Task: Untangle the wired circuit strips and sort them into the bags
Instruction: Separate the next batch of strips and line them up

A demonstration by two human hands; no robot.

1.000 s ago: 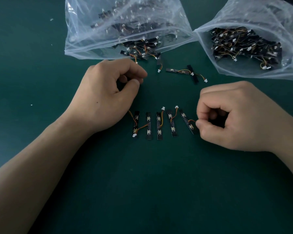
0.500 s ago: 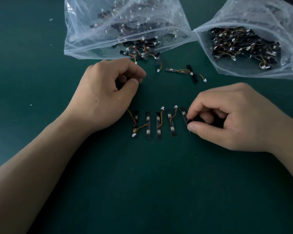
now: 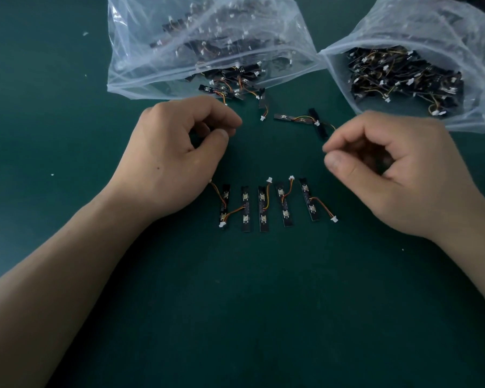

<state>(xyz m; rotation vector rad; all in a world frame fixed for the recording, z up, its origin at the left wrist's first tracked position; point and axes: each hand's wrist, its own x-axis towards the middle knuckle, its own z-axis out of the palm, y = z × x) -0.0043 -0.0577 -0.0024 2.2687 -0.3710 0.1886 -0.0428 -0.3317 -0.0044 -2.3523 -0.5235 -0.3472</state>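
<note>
Several black circuit strips with orange wires and white plugs lie side by side in a row (image 3: 262,208) on the green mat. My left hand (image 3: 174,155) rests just left of and above the row, fingers curled, thumb on forefinger, nothing visible in it. My right hand (image 3: 398,169) hovers above the row's right end, fingers curled, with its forefinger tip close to the wire end of two crossed strips (image 3: 297,119); no strip shows in it. Another single strip (image 3: 263,103) lies near the left bag's mouth.
Two clear plastic bags lie at the back, both holding many tangled strips: the left bag (image 3: 140,65) with strips spilling from its mouth (image 3: 224,91), and the right bag (image 3: 473,51). Green mat (image 3: 263,303) spreads in front of the row.
My right hand let go of the rightmost strip in the row and moved up toward the two crossed strips. That strip now lies straighter. My left hand barely moved.
</note>
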